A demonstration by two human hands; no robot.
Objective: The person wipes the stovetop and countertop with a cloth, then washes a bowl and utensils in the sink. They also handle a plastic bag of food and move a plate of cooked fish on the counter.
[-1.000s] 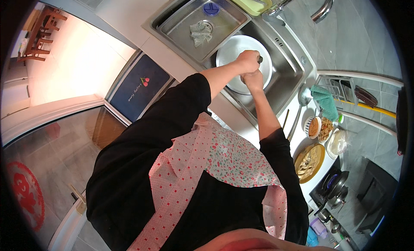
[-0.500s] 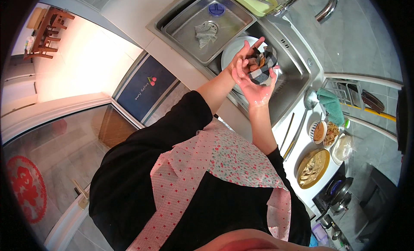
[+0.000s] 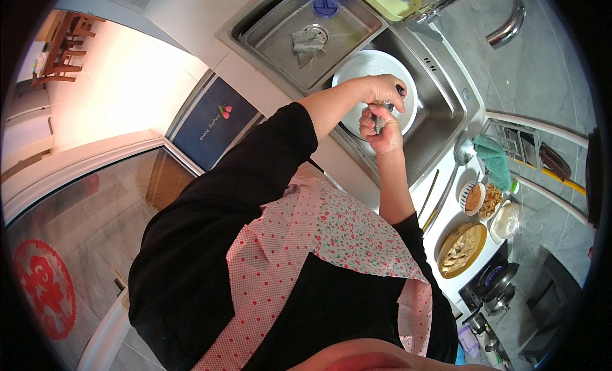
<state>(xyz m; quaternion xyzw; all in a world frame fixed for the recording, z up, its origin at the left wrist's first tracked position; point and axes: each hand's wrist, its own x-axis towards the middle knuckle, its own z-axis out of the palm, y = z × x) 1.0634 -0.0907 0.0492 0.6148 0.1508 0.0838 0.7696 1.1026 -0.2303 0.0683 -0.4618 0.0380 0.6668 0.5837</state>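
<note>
Both hands are closed around a dark grey-and-white checked cloth (image 3: 377,123), bunched up small between them. My left hand (image 3: 384,90) grips its upper end, where a bit of dark fabric pokes out by the fingers. Just below it, my right hand (image 3: 382,133) has its fingers curled round the other end, and its skin looks wet. Most of the cloth is hidden inside the fists. Under the hands, a round white basin (image 3: 363,63) sits in the right-hand bowl of the steel sink (image 3: 440,125).
A grey rag (image 3: 309,47) lies by the drain in the left sink tray, near a blue round stopper (image 3: 325,7). The chrome faucet (image 3: 510,29) arches at upper right. Along the right counter are a ladle (image 3: 464,149), small bowls of food and a yellow-rimmed dish (image 3: 479,243).
The cloth was loosely spread across opened hands; now both hands have closed on it and squeezed it into a bunch. More of the white basin shows beneath.
</note>
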